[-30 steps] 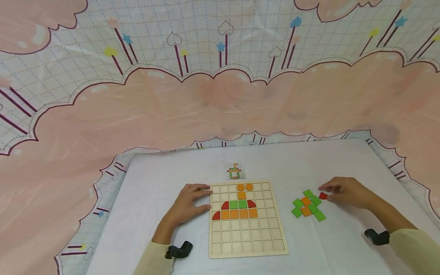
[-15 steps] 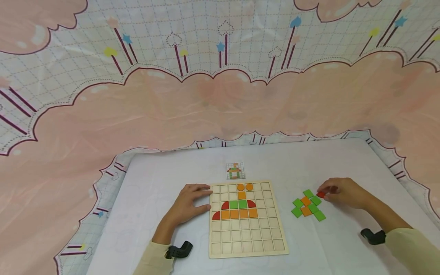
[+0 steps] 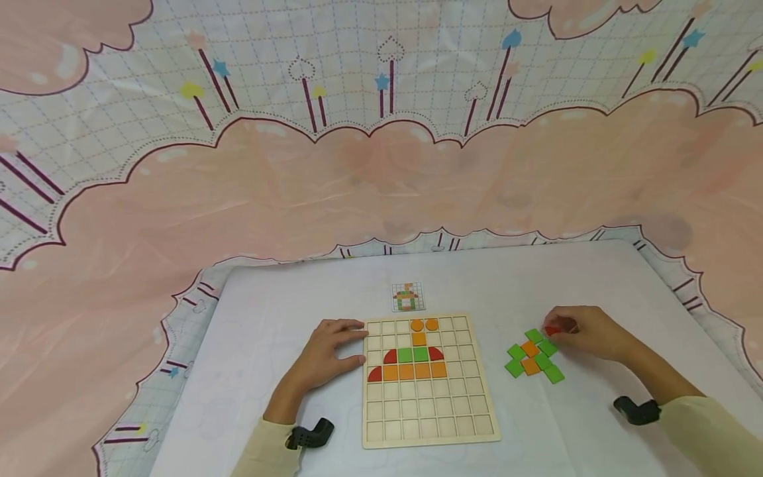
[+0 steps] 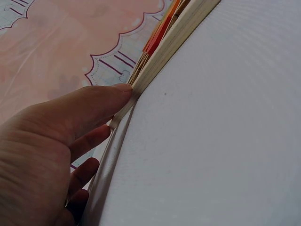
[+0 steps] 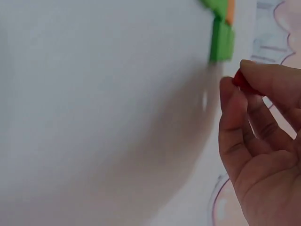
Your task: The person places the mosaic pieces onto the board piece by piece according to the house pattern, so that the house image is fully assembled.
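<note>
My right hand (image 3: 587, 333) pinches a small red tile (image 5: 247, 84) between thumb and fingertips, just right of a cluster of loose green (image 3: 514, 369) and orange tiles (image 3: 530, 366). Fingers partly cover the red tile, so its full outline is hidden. My left hand (image 3: 328, 351) touches the left edge of a wooden grid board (image 3: 429, 424) with its fingertips and thumb, the fingers extended. Set in the board's upper cells are orange circles (image 3: 424, 324), an orange square (image 3: 419, 339), green squares (image 3: 412, 355), red quarter-round tiles (image 3: 375, 374) and a row of orange squares (image 3: 414, 371).
A small pattern card (image 3: 408, 297) printed with a gridded figure lies just beyond the board. White cloth (image 3: 286, 285) covers the table. A pink and white patterned sheet (image 3: 381, 179) hangs behind it. Each wrist wears a black band mount (image 3: 636, 411).
My right hand has moved left with the red tile, from beside the cluster toward its upper right tiles. My left hand and the board have stayed put.
</note>
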`<state>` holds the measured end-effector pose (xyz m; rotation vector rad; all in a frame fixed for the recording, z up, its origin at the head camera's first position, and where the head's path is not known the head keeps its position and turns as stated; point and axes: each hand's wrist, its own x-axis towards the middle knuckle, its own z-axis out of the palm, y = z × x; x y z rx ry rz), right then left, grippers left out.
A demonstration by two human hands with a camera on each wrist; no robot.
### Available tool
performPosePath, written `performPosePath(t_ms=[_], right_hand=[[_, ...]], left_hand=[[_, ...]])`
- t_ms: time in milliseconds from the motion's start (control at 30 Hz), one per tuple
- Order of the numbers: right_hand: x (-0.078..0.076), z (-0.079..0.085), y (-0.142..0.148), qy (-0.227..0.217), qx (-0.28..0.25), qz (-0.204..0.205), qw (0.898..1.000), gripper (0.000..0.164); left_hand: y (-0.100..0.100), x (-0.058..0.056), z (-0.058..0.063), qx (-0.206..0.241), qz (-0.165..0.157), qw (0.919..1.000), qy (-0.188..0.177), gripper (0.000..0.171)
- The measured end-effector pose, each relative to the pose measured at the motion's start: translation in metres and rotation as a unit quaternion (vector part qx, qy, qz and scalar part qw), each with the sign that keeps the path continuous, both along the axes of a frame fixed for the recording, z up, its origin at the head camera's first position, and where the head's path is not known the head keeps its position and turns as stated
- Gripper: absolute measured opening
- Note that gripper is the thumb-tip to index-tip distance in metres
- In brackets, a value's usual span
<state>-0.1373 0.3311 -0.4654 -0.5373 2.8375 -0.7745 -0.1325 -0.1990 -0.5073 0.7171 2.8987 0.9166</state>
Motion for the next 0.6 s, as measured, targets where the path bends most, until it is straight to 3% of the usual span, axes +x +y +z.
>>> performPosePath(t_ms=[300,433,600], right_hand=[[0.002,0.012,-0.042,-0.014,-0.069,0.015,0.997,0.018],[0.003,0.014,-0.063,-0.059,-0.112,0.011,0.992,0.011],[0.003,0.012,-0.087,-0.112,-0.148,0.007,0.983,0.018]], left_hand=[[0.000,0.000,0.000,-0.002,0.003,1.0000,-0.001,0.047],[0.000,0.000,-0.001,0.001,0.001,1.0000,0.002,0.047],[0.001,0.000,-0.001,0.000,0.000,1.0000,0.005,0.047]])
